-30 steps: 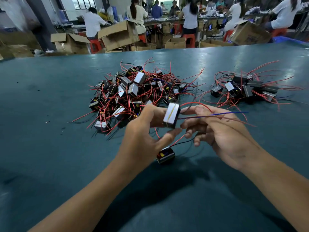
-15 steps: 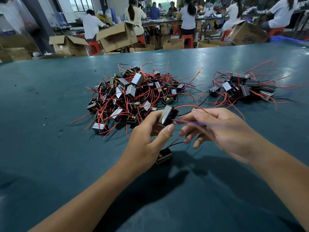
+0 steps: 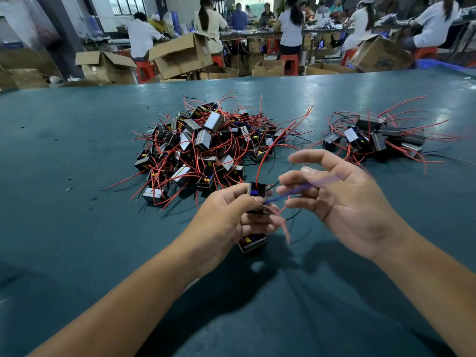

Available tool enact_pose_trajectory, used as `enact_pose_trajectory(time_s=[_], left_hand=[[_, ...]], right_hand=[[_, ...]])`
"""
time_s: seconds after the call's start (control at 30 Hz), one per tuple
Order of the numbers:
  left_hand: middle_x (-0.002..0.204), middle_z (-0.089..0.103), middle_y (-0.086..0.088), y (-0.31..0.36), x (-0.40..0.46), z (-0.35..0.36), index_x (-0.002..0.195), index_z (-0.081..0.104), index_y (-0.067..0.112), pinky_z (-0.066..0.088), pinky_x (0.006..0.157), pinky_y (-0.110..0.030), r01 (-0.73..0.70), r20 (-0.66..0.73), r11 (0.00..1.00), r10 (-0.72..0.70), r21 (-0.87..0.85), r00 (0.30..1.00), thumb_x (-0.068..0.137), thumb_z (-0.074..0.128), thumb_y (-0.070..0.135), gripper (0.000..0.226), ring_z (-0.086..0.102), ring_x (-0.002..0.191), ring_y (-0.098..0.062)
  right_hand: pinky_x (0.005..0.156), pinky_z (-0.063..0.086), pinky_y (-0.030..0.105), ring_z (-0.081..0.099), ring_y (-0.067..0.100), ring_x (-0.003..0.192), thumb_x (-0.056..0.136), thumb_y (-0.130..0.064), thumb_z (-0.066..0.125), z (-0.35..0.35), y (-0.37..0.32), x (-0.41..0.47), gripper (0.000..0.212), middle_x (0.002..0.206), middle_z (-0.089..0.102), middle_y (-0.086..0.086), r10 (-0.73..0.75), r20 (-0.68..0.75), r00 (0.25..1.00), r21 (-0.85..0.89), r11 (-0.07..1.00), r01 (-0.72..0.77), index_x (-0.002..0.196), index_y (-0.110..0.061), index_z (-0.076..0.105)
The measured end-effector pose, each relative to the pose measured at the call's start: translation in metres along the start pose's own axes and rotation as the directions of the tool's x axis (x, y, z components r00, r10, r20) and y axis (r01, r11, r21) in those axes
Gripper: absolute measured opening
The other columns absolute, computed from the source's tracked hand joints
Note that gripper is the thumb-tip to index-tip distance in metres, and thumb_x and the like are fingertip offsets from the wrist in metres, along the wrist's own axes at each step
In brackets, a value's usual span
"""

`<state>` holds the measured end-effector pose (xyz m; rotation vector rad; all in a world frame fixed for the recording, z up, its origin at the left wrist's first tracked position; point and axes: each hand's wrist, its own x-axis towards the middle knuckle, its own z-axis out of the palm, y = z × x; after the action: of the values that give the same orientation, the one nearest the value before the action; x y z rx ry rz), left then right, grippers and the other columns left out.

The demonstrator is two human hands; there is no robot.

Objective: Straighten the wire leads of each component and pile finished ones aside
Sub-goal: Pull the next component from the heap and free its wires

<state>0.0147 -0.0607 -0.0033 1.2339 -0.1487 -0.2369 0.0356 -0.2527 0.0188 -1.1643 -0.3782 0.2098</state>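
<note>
The step in hand is straightening the leads of one component [image 3: 257, 198], held above the green table [image 3: 77, 228] in front of the big pile [image 3: 206, 148]. The left hand [image 3: 226, 220] grips its black body between thumb and fingers. The right hand [image 3: 342, 199] is half open, and its fingers seem to pinch the blue lead [image 3: 291, 191], though the blur makes this uncertain. A red lead [image 3: 270, 150] rises from the component in a curve. Next, each lead needs a firm pull along its length, then the piece goes to the smaller pile [image 3: 373, 140] at the right. Another component [image 3: 252, 242] lies on the table under the left hand
</note>
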Motion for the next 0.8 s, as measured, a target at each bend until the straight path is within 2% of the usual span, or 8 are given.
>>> enact_pose_trajectory(time_s=[0.1, 0.23, 0.33, 0.47, 0.57, 0.63, 0.7, 0.8], left_hand=[[0.087, 0.073, -0.017, 0.001, 0.000, 0.001, 0.099, 0.057, 0.000, 0.062, 0.072, -0.033, 0.010, -0.025, 1.000, -0.010, -0.014, 1.000, 0.097, 0.043, -0.008, 0.016, 0.076, 0.082, -0.033], [0.091, 0.076, -0.006, -0.003, -0.001, 0.000, 0.098, 0.053, 0.007, 0.062, 0.083, -0.035, -0.062, -0.018, 0.969, 0.069, 0.239, 0.997, 0.098, 0.052, -0.005, 0.012, 0.073, 0.085, -0.019], [0.088, 0.075, -0.007, -0.004, -0.003, -0.001, 0.097, 0.054, 0.011, 0.061, 0.084, -0.032, -0.081, -0.015, 0.947, 0.090, 0.309, 0.996, 0.096, 0.062, 0.002, 0.012, 0.070, 0.082, -0.013], [0.105, 0.076, -0.012, -0.001, -0.004, 0.003, 0.101, 0.050, 0.008, 0.060, 0.086, -0.032, -0.074, -0.002, 0.979, 0.076, 0.191, 0.997, 0.085, 0.065, 0.025, 0.027, 0.071, 0.093, -0.017], [0.112, 0.074, -0.017, 0.000, -0.004, 0.004, 0.102, 0.050, 0.006, 0.060, 0.088, -0.035, -0.057, 0.008, 0.995, 0.057, 0.078, 0.998, 0.084, 0.061, 0.030, 0.031, 0.072, 0.100, -0.024], [0.114, 0.074, -0.015, -0.001, -0.003, 0.003, 0.102, 0.049, 0.009, 0.058, 0.094, -0.038, -0.041, 0.024, 0.998, 0.040, 0.055, 0.999, 0.083, 0.060, 0.030, 0.031, 0.072, 0.102, -0.027], [0.117, 0.073, -0.012, -0.003, -0.003, 0.003, 0.103, 0.047, 0.012, 0.055, 0.099, -0.038, -0.065, 0.042, 0.991, 0.061, 0.121, 0.997, 0.083, 0.061, 0.030, 0.030, 0.070, 0.108, -0.028], [0.122, 0.071, -0.009, -0.005, -0.003, 0.001, 0.105, 0.046, 0.016, 0.051, 0.101, -0.039, -0.144, 0.062, 0.946, 0.132, 0.291, 0.989, 0.086, 0.064, 0.030, 0.030, 0.068, 0.113, -0.021]], right_hand=[[0.053, 0.053, 0.030, 0.065, 0.024, 0.064, 0.088, -0.026, 0.059, 0.004, 0.003, -0.002, 0.018, 0.074, 0.065, 0.013, -0.030, -0.034, 0.999, -0.158, 0.987, 0.025, 0.088, -0.008, 0.064], [0.046, 0.050, 0.027, 0.063, 0.022, 0.057, 0.082, -0.052, 0.070, 0.006, 0.004, -0.005, 0.038, 0.067, 0.062, 0.008, 0.282, -0.019, 0.959, -0.338, 0.901, -0.272, 0.072, -0.015, 0.066], [0.051, 0.053, 0.028, 0.067, 0.023, 0.063, 0.079, -0.036, 0.080, 0.006, 0.007, -0.010, 0.023, 0.074, 0.067, 0.010, 0.407, 0.084, 0.909, -0.418, 0.843, -0.339, 0.080, -0.014, 0.070], [0.051, 0.054, 0.029, 0.069, 0.024, 0.062, 0.078, -0.028, 0.074, 0.003, 0.010, -0.009, 0.027, 0.073, 0.068, 0.012, 0.399, 0.095, 0.912, -0.427, 0.844, -0.324, 0.091, -0.005, 0.069], [0.057, 0.054, 0.026, 0.069, 0.017, 0.063, 0.085, -0.029, 0.068, -0.001, 0.006, -0.006, 0.011, 0.072, 0.071, 0.005, 0.346, 0.066, 0.936, -0.552, 0.794, -0.254, 0.084, -0.022, 0.076], [0.062, 0.050, 0.025, 0.061, 0.006, 0.059, 0.091, -0.031, 0.065, -0.006, 0.003, -0.006, 0.016, 0.068, 0.069, -0.003, 0.240, 0.075, 0.968, -0.778, 0.621, -0.094, 0.078, -0.030, 0.075], [0.059, 0.043, 0.026, 0.053, 0.007, 0.057, 0.094, -0.037, 0.063, -0.009, -0.002, -0.006, 0.020, 0.068, 0.066, -0.003, 0.139, 0.121, 0.983, -0.933, 0.353, 0.065, 0.076, -0.045, 0.071], [0.076, 0.046, 0.036, 0.061, 0.017, 0.081, 0.096, -0.041, 0.055, -0.006, -0.002, -0.009, 0.020, 0.085, 0.069, -0.002, 0.064, 0.146, 0.987, -0.985, 0.098, 0.140, 0.103, -0.039, 0.074]])
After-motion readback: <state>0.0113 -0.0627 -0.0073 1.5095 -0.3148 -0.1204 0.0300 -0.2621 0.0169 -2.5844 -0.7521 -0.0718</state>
